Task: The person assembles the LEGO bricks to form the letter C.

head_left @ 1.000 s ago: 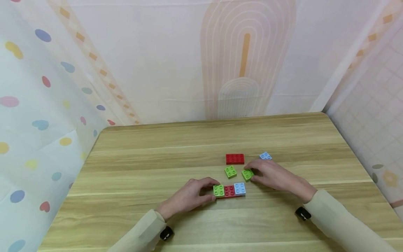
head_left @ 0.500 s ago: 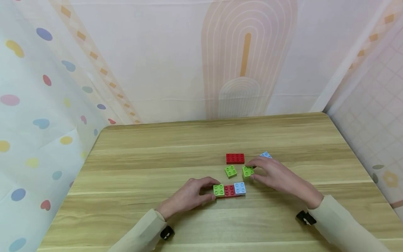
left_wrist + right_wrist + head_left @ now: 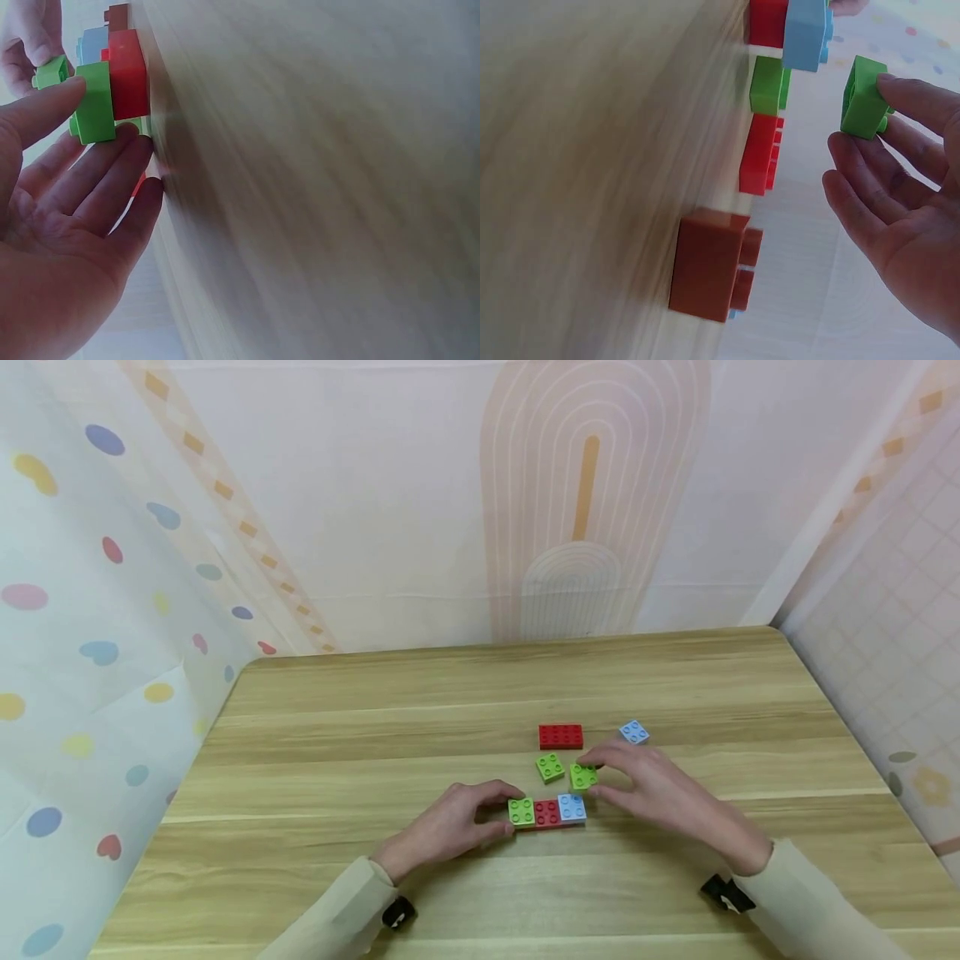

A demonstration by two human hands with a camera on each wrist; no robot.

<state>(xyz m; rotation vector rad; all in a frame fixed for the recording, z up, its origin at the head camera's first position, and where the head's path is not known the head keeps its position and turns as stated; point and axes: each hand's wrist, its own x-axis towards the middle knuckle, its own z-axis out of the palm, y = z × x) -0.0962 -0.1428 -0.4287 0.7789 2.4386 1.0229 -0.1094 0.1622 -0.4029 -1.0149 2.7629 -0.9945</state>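
The right hand (image 3: 647,785) has shifted a bit left on my feed, pinching a square green plastic brick (image 3: 582,777) above the wooden tabletop (image 3: 375,727), near the long red plastic brick (image 3: 547,813). I've got the left hand (image 3: 450,822) clamped on a second square green plastic brick (image 3: 521,812), atop the red one's left end.

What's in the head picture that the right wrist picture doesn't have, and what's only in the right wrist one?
Only the head view shows the pale sleeves, the black wrist gadgets and the big printed arch.

Only the right wrist view shows a reddish-brown studded brick on the tabletop.

Both show the right hand pinching a green brick, a loose green brick, a long red brick, and a light blue brick on a red base brick.
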